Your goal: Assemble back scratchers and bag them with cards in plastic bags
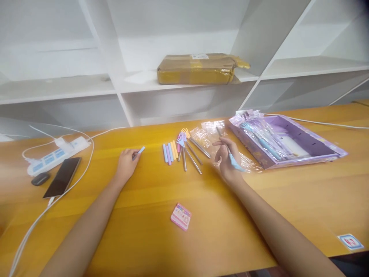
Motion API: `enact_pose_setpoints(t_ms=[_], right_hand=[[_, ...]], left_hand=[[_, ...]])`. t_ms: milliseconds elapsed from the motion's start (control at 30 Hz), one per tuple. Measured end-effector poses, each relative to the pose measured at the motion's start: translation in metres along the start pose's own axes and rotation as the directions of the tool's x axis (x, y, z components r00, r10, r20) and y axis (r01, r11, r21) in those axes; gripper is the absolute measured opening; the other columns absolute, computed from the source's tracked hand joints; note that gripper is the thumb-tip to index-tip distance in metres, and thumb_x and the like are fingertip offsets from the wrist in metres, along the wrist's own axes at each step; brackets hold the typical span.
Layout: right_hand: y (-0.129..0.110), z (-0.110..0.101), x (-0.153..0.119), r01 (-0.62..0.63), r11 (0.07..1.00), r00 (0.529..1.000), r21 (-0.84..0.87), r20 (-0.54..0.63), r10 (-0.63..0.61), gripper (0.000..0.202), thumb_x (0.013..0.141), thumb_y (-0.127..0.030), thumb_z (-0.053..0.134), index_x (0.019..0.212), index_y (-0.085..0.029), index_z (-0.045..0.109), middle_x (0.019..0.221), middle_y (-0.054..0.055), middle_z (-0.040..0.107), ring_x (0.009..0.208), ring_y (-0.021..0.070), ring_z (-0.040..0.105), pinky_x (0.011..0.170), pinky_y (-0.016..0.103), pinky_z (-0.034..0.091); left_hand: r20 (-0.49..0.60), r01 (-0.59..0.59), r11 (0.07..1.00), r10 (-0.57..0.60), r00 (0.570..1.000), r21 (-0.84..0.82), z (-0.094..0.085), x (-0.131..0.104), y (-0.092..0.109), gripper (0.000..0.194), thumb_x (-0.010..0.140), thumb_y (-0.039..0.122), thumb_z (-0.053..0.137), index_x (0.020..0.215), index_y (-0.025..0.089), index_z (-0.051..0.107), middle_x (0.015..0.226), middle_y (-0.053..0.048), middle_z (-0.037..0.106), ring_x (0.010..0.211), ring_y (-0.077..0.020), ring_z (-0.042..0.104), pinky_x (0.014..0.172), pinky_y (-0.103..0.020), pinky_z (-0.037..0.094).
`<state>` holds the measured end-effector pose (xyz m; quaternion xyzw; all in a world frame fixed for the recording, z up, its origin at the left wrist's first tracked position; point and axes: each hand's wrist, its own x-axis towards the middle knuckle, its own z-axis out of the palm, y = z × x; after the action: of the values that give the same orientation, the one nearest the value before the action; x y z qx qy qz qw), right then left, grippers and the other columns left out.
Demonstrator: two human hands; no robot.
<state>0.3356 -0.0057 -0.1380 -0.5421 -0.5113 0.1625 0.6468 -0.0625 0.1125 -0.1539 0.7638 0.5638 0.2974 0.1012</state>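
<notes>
Between the fingers of my left hand (128,164) is a small blue stick (141,149), held just above or on the wooden table. My right hand (230,157) is closed on a metal rod with a light blue hand-shaped end (236,164). Between my hands lie several pastel tubes (169,154) side by side. Beside them is a fan of metal rods (192,161) with purple, blue and yellow hand-shaped ends. Clear plastic wrappers (201,135) lie behind and under my right hand.
A purple box (302,159) with bagged items stands at the right. A pink card (181,216) lies near the front. At the left are a power strip (57,156), a phone (62,177), a black case (40,179) and white cables. A taped carton (196,73) sits on the shelf.
</notes>
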Motion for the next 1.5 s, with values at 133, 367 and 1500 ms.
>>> enact_pose_setpoints(t_ms=[133, 367, 1500], right_hand=[[-0.010, 0.011, -0.021, -0.142, 0.979, 0.974, 0.146, 0.197, 0.111, 0.047, 0.109, -0.063, 0.047, 0.118, -0.026, 0.074, 0.080, 0.001, 0.063, 0.055, 0.0137, 0.048, 0.057, 0.032, 0.044], [-0.021, 0.038, -0.045, -0.357, 0.799, 0.934, 0.485, 0.217, 0.286, 0.036, 0.101, -0.061, 0.064, 0.098, -0.026, 0.067, 0.051, -0.008, 0.039, 0.045, 0.0115, 0.032, 0.047, 0.026, 0.031], [-0.015, 0.036, -0.043, -0.476, 0.774, 0.847, 0.417, 0.456, 0.275, 0.037, 0.098, -0.060, 0.063, 0.092, -0.023, 0.064, 0.072, 0.001, 0.073, 0.042, 0.0091, 0.035, 0.049, 0.029, 0.023]], left_hand=[[0.068, -0.094, 0.993, 0.098, 0.993, -0.071, 0.004, -0.012, 0.020, 0.031, 0.109, 0.040, 0.045, 0.116, 0.022, 0.069, 0.113, -0.009, 0.068, 0.103, -0.0257, 0.065, 0.095, -0.040, 0.052], [0.274, -0.211, 0.960, 0.256, 0.927, -0.184, 0.011, -0.046, 0.060, 0.036, 0.112, 0.049, 0.041, 0.100, 0.024, 0.063, 0.091, -0.002, 0.066, 0.081, -0.0211, 0.062, 0.076, -0.033, 0.047], [0.528, -0.037, 0.930, 0.240, 0.814, -0.366, -0.001, -0.047, 0.073, 0.041, 0.107, 0.058, 0.046, 0.098, 0.022, 0.064, 0.077, 0.005, 0.059, 0.068, -0.0141, 0.050, 0.067, -0.027, 0.036]])
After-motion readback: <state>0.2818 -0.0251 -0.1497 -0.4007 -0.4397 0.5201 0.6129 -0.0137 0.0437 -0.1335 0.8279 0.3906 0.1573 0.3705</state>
